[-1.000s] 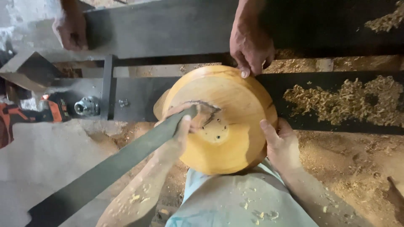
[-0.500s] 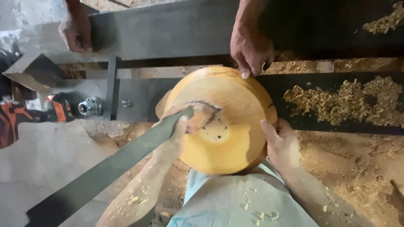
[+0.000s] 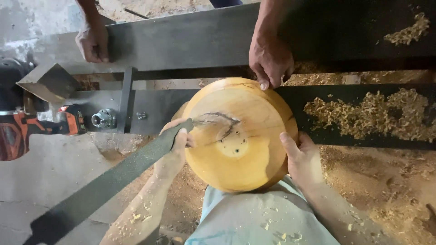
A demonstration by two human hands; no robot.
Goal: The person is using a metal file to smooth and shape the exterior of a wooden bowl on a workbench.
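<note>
A round, pale yellow wooden bowl blank point(image 3: 238, 136) with a dark crack and small screw holes in its face rests against my lap. My left hand point(image 3: 175, 152) grips a long flat dark metal blade point(image 3: 109, 181), its tip touching the crack on the wood's face. My right hand point(image 3: 302, 159) lies open against the blank's right rim, steadying it. Another person's hand point(image 3: 270, 59) presses fingertips on the blank's top edge.
A dark steel lathe bed point(image 3: 190, 41) runs across the top, with that person's other hand point(image 3: 93, 41) on its left part. Wood shavings point(image 3: 368, 115) lie on the right rail and floor. An orange and black power tool point(image 3: 27, 131) sits at left beside a metal chuck point(image 3: 103, 119).
The view has shifted slightly, so the lathe parts at left sit a little further right. The hands, blade and wood keep their positions.
</note>
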